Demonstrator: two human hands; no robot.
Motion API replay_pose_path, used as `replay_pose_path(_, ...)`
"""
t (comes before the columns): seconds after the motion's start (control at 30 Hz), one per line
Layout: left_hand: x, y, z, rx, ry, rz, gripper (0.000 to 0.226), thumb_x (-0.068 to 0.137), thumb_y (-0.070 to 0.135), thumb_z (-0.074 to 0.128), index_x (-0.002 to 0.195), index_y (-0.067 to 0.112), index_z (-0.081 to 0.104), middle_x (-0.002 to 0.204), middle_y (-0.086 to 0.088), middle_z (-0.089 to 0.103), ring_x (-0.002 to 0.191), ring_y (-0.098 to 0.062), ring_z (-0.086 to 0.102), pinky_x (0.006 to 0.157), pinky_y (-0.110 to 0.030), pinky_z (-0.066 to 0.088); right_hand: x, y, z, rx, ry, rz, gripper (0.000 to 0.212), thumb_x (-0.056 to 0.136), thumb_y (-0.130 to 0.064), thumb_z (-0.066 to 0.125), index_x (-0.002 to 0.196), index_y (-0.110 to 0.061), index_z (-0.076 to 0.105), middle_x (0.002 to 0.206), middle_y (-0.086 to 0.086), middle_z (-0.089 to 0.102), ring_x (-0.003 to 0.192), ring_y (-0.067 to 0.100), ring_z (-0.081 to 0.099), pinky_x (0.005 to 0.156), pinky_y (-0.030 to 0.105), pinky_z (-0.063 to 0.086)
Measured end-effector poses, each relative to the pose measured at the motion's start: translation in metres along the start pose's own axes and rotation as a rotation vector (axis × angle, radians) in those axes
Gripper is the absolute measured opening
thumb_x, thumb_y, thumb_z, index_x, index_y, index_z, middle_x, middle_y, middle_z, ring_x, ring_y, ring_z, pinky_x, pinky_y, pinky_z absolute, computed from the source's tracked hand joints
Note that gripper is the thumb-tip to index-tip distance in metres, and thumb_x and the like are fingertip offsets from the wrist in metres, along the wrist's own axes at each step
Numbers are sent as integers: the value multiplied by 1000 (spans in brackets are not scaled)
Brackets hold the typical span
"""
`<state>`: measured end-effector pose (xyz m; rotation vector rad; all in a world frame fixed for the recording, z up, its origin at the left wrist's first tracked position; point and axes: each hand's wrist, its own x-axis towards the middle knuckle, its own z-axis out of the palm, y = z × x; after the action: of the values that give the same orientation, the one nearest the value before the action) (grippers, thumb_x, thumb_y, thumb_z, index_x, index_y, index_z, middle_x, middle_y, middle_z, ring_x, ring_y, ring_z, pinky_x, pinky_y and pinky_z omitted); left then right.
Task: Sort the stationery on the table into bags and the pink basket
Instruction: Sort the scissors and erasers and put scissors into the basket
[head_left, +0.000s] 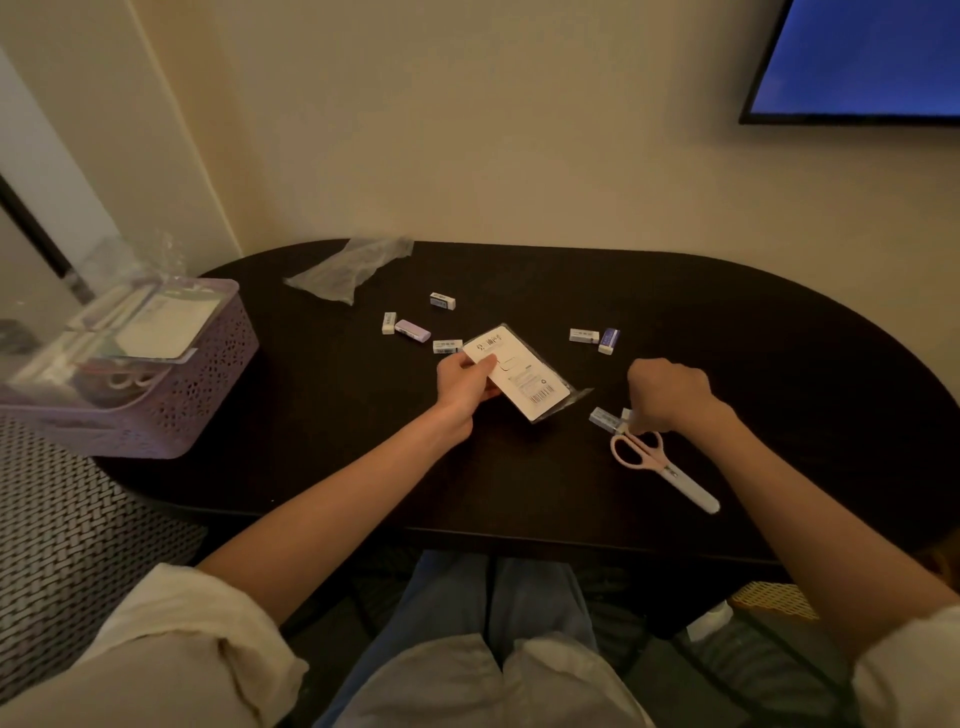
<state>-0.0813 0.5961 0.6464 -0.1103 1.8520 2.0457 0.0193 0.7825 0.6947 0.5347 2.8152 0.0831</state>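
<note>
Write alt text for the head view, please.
A seated person's left hand holds a bagged white card over a dark table; the right hand reaches for pink scissors. Erasers lie scattered beside a pink basket.

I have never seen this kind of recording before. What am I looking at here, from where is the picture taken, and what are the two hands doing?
There is no machine here. A person sits at a dark oval table, and one wide camera on the head looks forward and down, so you see the person's own arms and lap.

The left hand holds a white card packet in a clear sleeve. The right hand is curled, with its fingers down at a small eraser and the pink scissors; what exactly it grips is hidden.

Several more small erasers lie scattered on the table, with an empty clear bag farther back. At the left edge stands the pink basket, already holding packets of stationery. A dark screen hangs on the wall.
</note>
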Motion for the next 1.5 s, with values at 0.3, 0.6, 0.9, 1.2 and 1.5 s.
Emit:
replay_pose_path(0.3, 0, 13, -30, -90, 149, 234, 26, 99, 12, 47, 124, 19, 50, 108, 6, 62, 98, -8, 63, 70, -23, 55, 20, -42, -26, 841, 277, 1, 15, 91, -6, 57, 105, -8, 51, 90, 7, 59, 77, 19, 61, 63, 27, 48)
replay_pose_path(0.6, 0, 42, -67, -311, 134, 216, 22, 97, 11, 52, 116, 21, 55, 118, -4, 64, 108, -19, 64, 90, -43, 54, 26, -82, -45, 1422, 147, -10, 21, 97, -29, 47, 98, -10, 58, 77, 0, 45, 65, 11, 43, 58, 23, 38)
replay_pose_path(0.9, 4, 45, -82, -408, 162, 160, 20, 95, 9, 55, 114, 15, 59, 113, -6, 66, 102, -18, 66, 85, -36, 56, 28, -126, -41, 1170, 162, -318, 15, 84, -17, 71, 85, -3, 70, 101, -10, 61, 86, 2, 55, 57, 11, 42)
replay_pose_path(1.2, 1, 55, -88, -575, 54, 223, 26, 98, 26, 51, 122, 15, 56, 118, -11, 65, 108, -23, 64, 93, -41, 52, 25, -142, -47, 1359, 12, -300, 10, 88, -11, 64, 83, -17, 69, 101, 1, 62, 85, 8, 54, 60, 21, 42)
replay_pose_path(1.5, -1, 75, -75, -852, -223, 190, 64, 92, 50, 44, 141, 9, 41, 123, -27, 60, 115, -37, 59, 104, -49, 41, 21, -160, -49, 1314, -10, -304, 4, 85, -15, 68, 81, -17, 70, 104, -3, 63, 96, 14, 57, 72, 27, 47)
